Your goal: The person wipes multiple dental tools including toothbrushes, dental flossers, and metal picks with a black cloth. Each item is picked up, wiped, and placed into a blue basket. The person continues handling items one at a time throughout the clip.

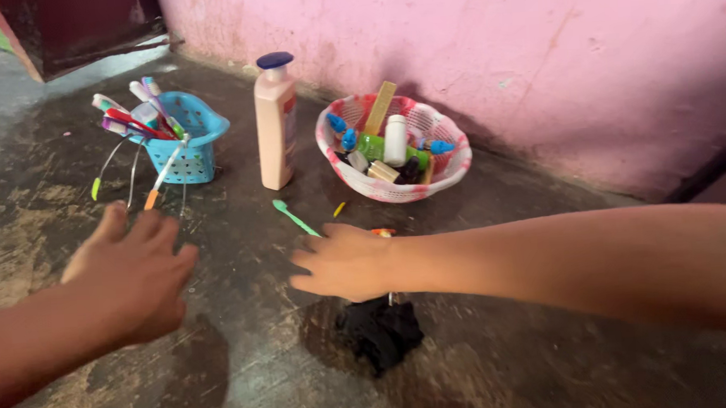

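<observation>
My right hand (345, 261) hovers palm down over the dark floor, its fingers curled above the tail of a green toothbrush (294, 217); whether it grips anything is hidden. A small orange item (383, 232) peeks out behind its knuckles. A black crumpled cloth (380, 331) lies just below the wrist. My left hand (135, 270) is held flat in the air at the left, fingers together and pointing toward a blue basket (192, 142) stuffed with toothbrushes (139, 116).
A tall peach lotion bottle (276, 122) with a dark cap stands between the blue basket and a round pink-and-white basket (452, 166) filled with small bottles and tubes. A pink wall (537, 46) runs behind. A dark door (72, 29) is at top left.
</observation>
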